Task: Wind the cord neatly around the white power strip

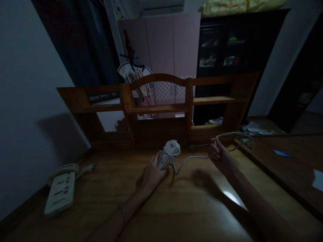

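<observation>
My left hand (152,173) is wrapped around a white corded device (165,159), a narrow body with a rounded end and a label, held tilted above the wooden desk. A turn of its cord passes round that end; its exact kind is unclear in the dim light. From there the white cord (193,157) runs right to my right hand (222,155), whose fingers are closed on it. Beyond that hand the cord makes a wide loop. A plug-like end (192,147) lies near the back of the desk.
On the left of the desk (156,208) lies a white power strip (62,191) with coiled cord and a plug (91,167). A wooden shelf unit (158,109) lines the back edge. At right, a lower brown surface holds a blue card (282,153) and white paper (318,180).
</observation>
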### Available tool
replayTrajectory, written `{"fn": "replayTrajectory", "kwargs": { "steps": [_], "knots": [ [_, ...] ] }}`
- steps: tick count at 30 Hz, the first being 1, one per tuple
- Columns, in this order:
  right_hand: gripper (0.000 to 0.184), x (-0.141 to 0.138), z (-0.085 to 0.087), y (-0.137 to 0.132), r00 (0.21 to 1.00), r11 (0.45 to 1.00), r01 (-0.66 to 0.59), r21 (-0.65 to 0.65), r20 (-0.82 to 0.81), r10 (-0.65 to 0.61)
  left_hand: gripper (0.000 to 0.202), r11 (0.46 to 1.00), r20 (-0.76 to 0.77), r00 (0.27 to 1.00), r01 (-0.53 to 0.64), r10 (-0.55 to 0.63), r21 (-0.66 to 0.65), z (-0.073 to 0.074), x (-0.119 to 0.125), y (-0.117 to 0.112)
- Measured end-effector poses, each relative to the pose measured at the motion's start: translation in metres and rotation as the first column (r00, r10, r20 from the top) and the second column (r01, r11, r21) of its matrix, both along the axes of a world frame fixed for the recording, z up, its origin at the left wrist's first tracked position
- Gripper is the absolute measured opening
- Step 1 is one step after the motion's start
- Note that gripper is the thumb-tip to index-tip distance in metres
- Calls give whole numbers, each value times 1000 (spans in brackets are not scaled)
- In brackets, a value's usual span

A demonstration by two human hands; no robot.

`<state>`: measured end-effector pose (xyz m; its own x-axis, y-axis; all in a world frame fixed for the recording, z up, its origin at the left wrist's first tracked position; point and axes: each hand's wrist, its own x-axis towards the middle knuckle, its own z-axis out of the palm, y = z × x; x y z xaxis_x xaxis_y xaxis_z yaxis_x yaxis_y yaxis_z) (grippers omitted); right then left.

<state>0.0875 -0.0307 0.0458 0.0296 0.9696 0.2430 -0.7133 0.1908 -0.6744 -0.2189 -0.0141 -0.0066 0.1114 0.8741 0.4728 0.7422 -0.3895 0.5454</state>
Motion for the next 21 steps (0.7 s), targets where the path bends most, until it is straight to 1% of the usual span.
{"fn": "replayTrajectory", "kwargs": {
  "steps": [3, 4, 5, 6, 7, 8, 9, 11, 12, 13, 14, 16, 18, 19, 20, 21],
  "knots": [
    [27, -2, -5, 3, 976, 996, 86, -18, 202, -80, 57, 993, 227, 970, -66, 88, -99, 1, -4, 7],
    [29, -3, -7, 4, 949, 991, 131, -23, 292, -118, 54, 990, 289, 952, -67, 101, -124, 2, -5, 8],
    [31, -4, -8, 3, 906, 982, 189, -18, 389, -167, 52, 989, 345, 933, -57, 101, -136, 3, -5, 8],
    [33, -5, -10, 3, 840, 966, 260, 6, 492, -229, 51, 990, 394, 914, -47, 96, -132, 4, -5, 8],
    [34, -7, -12, 2, 748, 942, 332, 55, 594, -298, 51, 993, 436, 896, -40, 87, -115, 6, -5, 8],
    [35, -8, -13, 1, 630, 911, 392, 128, 684, -367, 52, 995, 470, 880, -35, 74, -91, 7, -4, 6],
    [36, -9, -14, 0, 495, 876, 431, 216, 755, -430, 53, 998, 493, 868, -27, 55, -65, 7, -3, 5],
    [38, -10, -17, -1, 233, 812, 435, 389, 823, -518, 55, 1000, 502, 865, 4, 5, -18, 7, -1, 1],
    [39, -11, -18, -2, 132, 792, 411, 451, 830, -541, 55, 1000, 488, 872, 24, -22, 2, 7, 0, 0],
    [39, -12, -18, -2, 58, 781, 383, 493, 831, -553, 54, 999, 460, 886, 44, -48, 19, 6, 0, -2],
    [38, -12, -19, -2, 4, 776, 358, 519, 831, -557, 55, 997, 419, 905, 56, -70, 45, 5, 0, -3],
    [38, -13, -21, 0, -72, 780, 314, 542, 832, -550, 57, 987, 299, 946, 89, -125, 133, 4, -1, -6],
    [38, -14, -23, 1, -155, 779, 297, 552, 833, -531, 61, 957, 147, 966, 176, -213, 228, 4, -3, -9],
    [38, -14, -24, 1, -218, 770, 306, 560, 829, -516, 65, 936, 71, 962, 237, -263, 260, 4, -4, -11],
    [38, -14, -25, 0, -299, 753, 324, 573, 817, -493, 69, 914, 0, 951, 296, -309, 277, 5, -4, -13],
    [36, -14, -25, -1, -396, 730, 345, 590, 796, -457, 71, 894, -62, 937, 346, -343, 283, 7, -4, -15]
  ]
}}
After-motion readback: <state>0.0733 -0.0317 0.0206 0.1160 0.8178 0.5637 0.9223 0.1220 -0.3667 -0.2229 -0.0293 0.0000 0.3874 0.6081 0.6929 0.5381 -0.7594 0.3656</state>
